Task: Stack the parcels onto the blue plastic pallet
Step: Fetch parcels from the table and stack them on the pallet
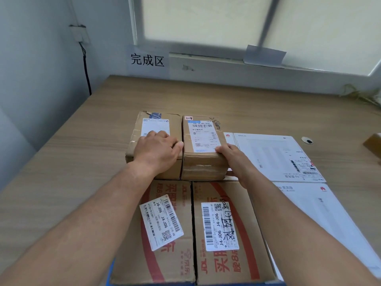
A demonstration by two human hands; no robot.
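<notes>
2 small brown cardboard boxes, the left parcel (158,120) and the right parcel (203,137), stand edge to edge behind 2 larger red-printed cartons (165,223); slivers of blue plastic pallet (112,271) show beneath; the left hand (157,148) lies palm-down on the left parcel, fingers loosely bent; the right hand (235,159) clasps the right parcel's near right corner, fingers seemingly down its side; flat white cartons (272,157) lie just right; bare wooden surface (82,162) spreads left and beyond.
</notes>
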